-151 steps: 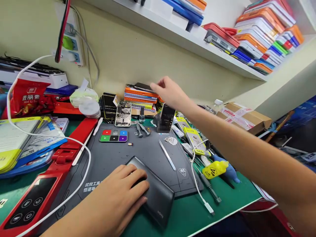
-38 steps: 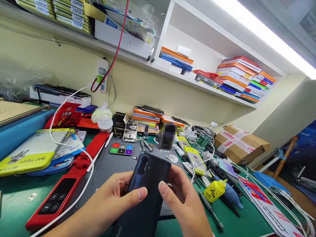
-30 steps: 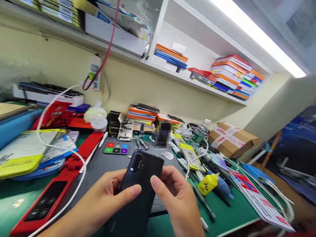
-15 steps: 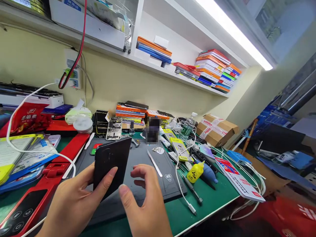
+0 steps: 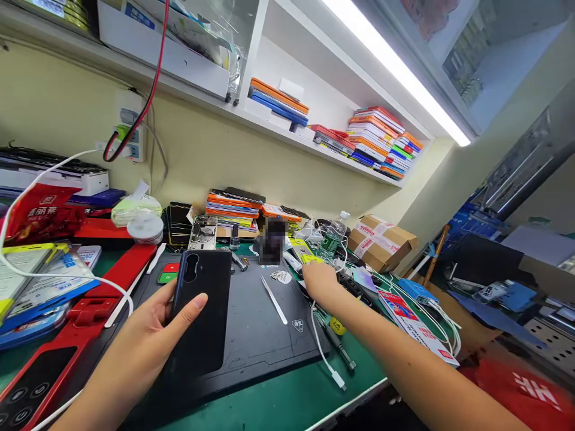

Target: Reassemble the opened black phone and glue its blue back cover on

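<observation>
My left hand (image 5: pixel 139 341) is closed around a black smartphone (image 5: pixel 207 317), its thumb lying across the back. The phone's back and camera bump face me, and it is held tilted over the dark grey work mat (image 5: pixel 256 338). Stretched out to the right, my right hand (image 5: pixel 320 280) is among the tools and packets beside the mat's far right edge. Its fingers point away and are hidden, so what they touch cannot be made out. Close to it lie a yellow packet (image 5: pixel 302 250) and a white cable (image 5: pixel 320 341). Metal tweezers (image 5: pixel 275 302) rest on the mat.
A screwdriver (image 5: pixel 344 350) and a partly hidden yellow bottle (image 5: pixel 336 326) lie under my right forearm. Behind are a water bottle (image 5: pixel 333 236) and a taped cardboard box (image 5: pixel 381 242). A red clamp-like device (image 5: pixel 58 353) lies at left, beside packaged parts (image 5: pixel 54 293).
My right hand has moved from near the phone out to the cluttered right side. The phone in my left hand has turned so its back faces me more fully.
</observation>
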A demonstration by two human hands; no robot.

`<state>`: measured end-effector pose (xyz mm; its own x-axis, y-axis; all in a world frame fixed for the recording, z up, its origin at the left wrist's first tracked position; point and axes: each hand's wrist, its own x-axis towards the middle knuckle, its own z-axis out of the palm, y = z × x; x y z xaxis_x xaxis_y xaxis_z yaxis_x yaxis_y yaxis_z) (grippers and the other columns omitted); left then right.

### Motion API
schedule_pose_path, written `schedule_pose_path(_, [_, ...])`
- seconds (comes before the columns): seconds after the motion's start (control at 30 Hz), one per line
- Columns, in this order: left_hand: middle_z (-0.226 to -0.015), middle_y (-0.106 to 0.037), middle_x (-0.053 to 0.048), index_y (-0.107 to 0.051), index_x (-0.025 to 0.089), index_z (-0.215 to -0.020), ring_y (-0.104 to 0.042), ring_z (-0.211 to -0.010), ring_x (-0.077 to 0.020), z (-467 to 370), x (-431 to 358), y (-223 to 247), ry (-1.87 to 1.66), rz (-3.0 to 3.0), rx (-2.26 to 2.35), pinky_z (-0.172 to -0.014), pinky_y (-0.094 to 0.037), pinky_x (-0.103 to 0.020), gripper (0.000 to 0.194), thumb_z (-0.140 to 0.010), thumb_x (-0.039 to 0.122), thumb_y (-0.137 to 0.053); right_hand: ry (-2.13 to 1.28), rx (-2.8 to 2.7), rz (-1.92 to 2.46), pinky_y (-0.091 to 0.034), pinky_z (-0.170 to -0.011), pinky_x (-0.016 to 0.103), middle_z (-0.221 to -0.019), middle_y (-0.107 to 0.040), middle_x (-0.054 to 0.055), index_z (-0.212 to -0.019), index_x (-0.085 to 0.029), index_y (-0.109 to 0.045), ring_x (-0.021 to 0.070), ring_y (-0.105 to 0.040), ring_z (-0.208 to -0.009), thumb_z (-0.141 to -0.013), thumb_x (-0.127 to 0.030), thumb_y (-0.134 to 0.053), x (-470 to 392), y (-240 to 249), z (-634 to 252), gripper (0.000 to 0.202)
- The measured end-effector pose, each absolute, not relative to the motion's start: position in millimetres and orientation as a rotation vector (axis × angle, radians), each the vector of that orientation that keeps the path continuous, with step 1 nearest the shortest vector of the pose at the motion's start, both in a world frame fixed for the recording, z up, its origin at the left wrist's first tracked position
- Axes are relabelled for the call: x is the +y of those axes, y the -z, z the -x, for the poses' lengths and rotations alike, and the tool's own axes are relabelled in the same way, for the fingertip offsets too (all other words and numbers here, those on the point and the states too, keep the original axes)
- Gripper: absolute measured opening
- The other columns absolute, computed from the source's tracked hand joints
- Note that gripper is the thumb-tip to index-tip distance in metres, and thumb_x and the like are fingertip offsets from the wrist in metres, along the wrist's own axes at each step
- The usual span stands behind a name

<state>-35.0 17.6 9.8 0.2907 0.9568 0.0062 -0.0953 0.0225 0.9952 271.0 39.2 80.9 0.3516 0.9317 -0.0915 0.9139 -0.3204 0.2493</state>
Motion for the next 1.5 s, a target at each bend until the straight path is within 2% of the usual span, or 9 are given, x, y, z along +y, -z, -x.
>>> schedule_pose_path(0.33, [-0.121, -0.079, -0.009, -0.053, 0.025, -0.142, -0.079, -0.102, -0.0292, 30, 14, -16, -1.028, -0.972, 0.819, -0.08, -0.067, -0.034, 0.066, -0.087, 0.056, -0.075, 0.279, 1.83, -2.626, -0.059, -0.093, 0.047, -0.133, -0.064, 0.011, -0.131, -0.019, -0.063, 0.0261, -0.068, -0.111, -0.1, -0.035, -0.066, 52, -107, -285, 0.035])
schedule_pose_path(0.57, [-0.11, -0.082, -0.009, -0.063, 0.023, -0.13, -0.08, -0.095, -0.0301, 30, 18, -13, -1.024, -0.945, 0.757, -0.081, -0.067, -0.038, 0.057, -0.084, 0.054, -0.079, 1.319, 2.105, -2.572, -0.059, -0.087, 0.033, -0.113, -0.072, 0.006, -0.122, -0.017, -0.065, 0.0166, -0.071, -0.096, -0.1, -0.024, -0.061, 32, -124, -247, 0.024])
schedule_pose_path(0.67, [-0.106, -0.082, -0.008, -0.06, 0.022, -0.128, -0.081, -0.089, -0.0295, 31, 21, -10, -1.024, -0.927, 0.751, -0.072, -0.068, -0.038, 0.058, -0.084, 0.051, -0.08, 1.699, 2.044, -2.468, -0.056, -0.085, 0.024, -0.097, -0.073, 0.002, -0.103, -0.019, -0.068, 0.0113, -0.071, -0.087, -0.091, -0.018, -0.062, 21, -107, -228, 0.014])
schedule_pose_path(0.8, [-0.088, -0.081, -0.006, -0.053, 0.022, -0.126, -0.079, -0.073, -0.0292, 31, 26, -3, -1.04, -0.925, 0.808, -0.063, -0.067, -0.04, 0.062, -0.08, 0.049, -0.084, 1.939, 1.86, -2.468, -0.056, -0.076, 0.027, -0.079, -0.072, 0.002, -0.087, -0.02, -0.061, 0.0132, -0.07, -0.073, -0.078, -0.023, -0.07, 19, -78, -217, 0.013])
schedule_pose_path(0.97, [-0.084, -0.08, -0.006, -0.05, 0.023, -0.123, -0.078, -0.068, -0.03, 31, 31, 3, -1.05, -0.917, 0.837, -0.06, -0.067, -0.044, 0.063, -0.078, 0.048, -0.086, 2.068, 1.864, -2.437, -0.056, -0.078, 0.031, -0.084, -0.075, 0.003, -0.092, -0.022, -0.064, 0.0169, -0.072, -0.078, -0.072, -0.024, -0.069, 20, -74, -214, 0.021])
schedule_pose_path(1.13, [-0.083, -0.08, -0.007, -0.049, 0.023, -0.123, -0.078, -0.067, -0.0302, 31, 29, -1, -1.052, -0.907, 0.842, -0.059, -0.067, -0.044, 0.056, -0.083, 0.044, -0.083, 1.883, 2.037, -2.471, -0.053, -0.079, 0.033, -0.088, -0.075, 0.009, -0.078, -0.016, -0.073, 0.0187, -0.067, -0.08, -0.084, -0.039, -0.055, 22, -75, -218, 0.029])
schedule_pose_path(1.23, [-0.086, -0.08, -0.007, -0.049, 0.024, -0.124, -0.078, -0.068, -0.0289, 33, 28, -2, -1.044, -0.913, 0.841, -0.061, -0.067, -0.043, 0.052, -0.086, 0.041, -0.08, 1.678, 2.179, -2.478, -0.05, -0.08, 0.033, -0.084, -0.074, 0.007, -0.078, -0.016, -0.071, 0.0196, -0.065, -0.082, -0.081, -0.044, -0.07, 24, -70, -222, 0.028])
schedule_pose_path(1.4, [-0.082, -0.08, -0.006, -0.049, 0.023, -0.124, -0.078, -0.066, -0.0296, 34, 32, 1, -1.048, -0.924, 0.841, -0.056, -0.066, -0.041, 0.055, -0.084, 0.042, -0.082, 1.597, 2.277, -2.299, -0.052, -0.077, 0.031, -0.092, -0.073, 0.001, -0.105, -0.023, -0.057, 0.0177, -0.069, -0.084, -0.077, -0.041, -0.076, 20, -72, -220, 0.037])
schedule_pose_path(1.5, [-0.078, -0.078, -0.004, -0.049, 0.024, -0.125, -0.077, -0.065, -0.0283, 33, 33, 2, -1.048, -0.923, 0.861, -0.057, -0.066, -0.041, 0.054, -0.086, 0.044, -0.08, 1.442, 2.186, -2.225, -0.05, -0.065, 0.029, -0.085, -0.073, 0.002, -0.098, -0.022, -0.056, 0.0192, -0.07, -0.074, -0.073, -0.028, -0.075, 19, -73, -219, 0.032])
